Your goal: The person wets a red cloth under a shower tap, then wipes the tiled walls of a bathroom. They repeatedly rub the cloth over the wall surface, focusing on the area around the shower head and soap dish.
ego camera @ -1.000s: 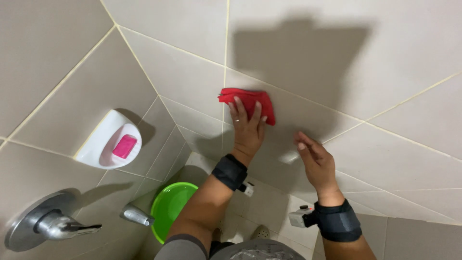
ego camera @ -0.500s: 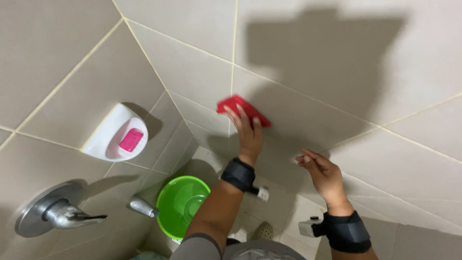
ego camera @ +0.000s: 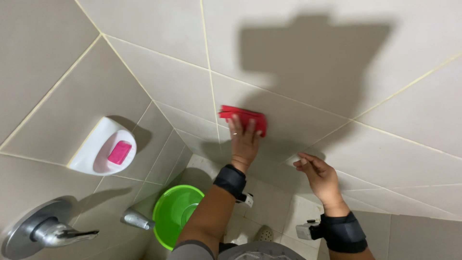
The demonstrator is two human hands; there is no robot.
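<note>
The left hand (ego camera: 244,139) is pressed flat, fingers spread, on a red cloth (ego camera: 243,117) and holds it against the tiled wall (ego camera: 308,72), close to a vertical grout line and just below a slanted one. The cloth is folded and only its upper part shows above the fingers. The right hand (ego camera: 320,179) is lower and to the right, near the wall, with loosely curled fingers and nothing in it; whether it touches the tiles I cannot tell. Both wrists carry black bands. The tiles around the cloth look even and pale, with no foam, streaks or wet marks that I can make out, so how much of the wall is already wiped cannot be read here; I judge the wiping to be in the middle of its course, with the lower tiles left. On the left wall sits a white soap dish (ego camera: 96,149) with a pink soap (ego camera: 119,152), below it a metal tap handle (ego camera: 45,231) and a spout (ego camera: 136,219), and a green bucket (ego camera: 175,212) stands on the floor.
</note>
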